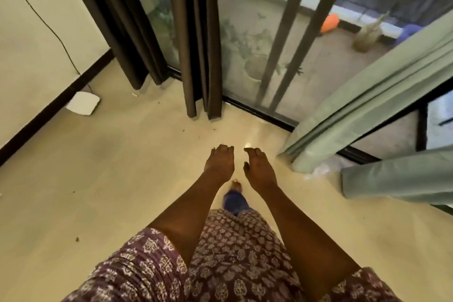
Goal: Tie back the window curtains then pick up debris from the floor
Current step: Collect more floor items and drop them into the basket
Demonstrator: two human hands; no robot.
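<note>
— On the pale floor (122, 167) before the glass door (247, 56): left hand (220, 165) and right hand (260, 171) out in front, side by side, fingers (221, 147) loosely curled, holding nothing.

— And the curtains?

— Dark curtain (198, 39) hanging loose, not tied; green curtain (367, 100) slanting rightward, hem near the door track. Debris (77, 238) scattered as small specks, well apart.

— Risks?

— Probably overlooking specks that small. Possibly treading on the green hem. Easy, too, to leave the white card (83, 102) by the wall.

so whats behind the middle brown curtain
Behind the brown curtain is the glass door, with potted plants on the balcony beyond. Whatever sits directly behind its folds is covered.
</note>
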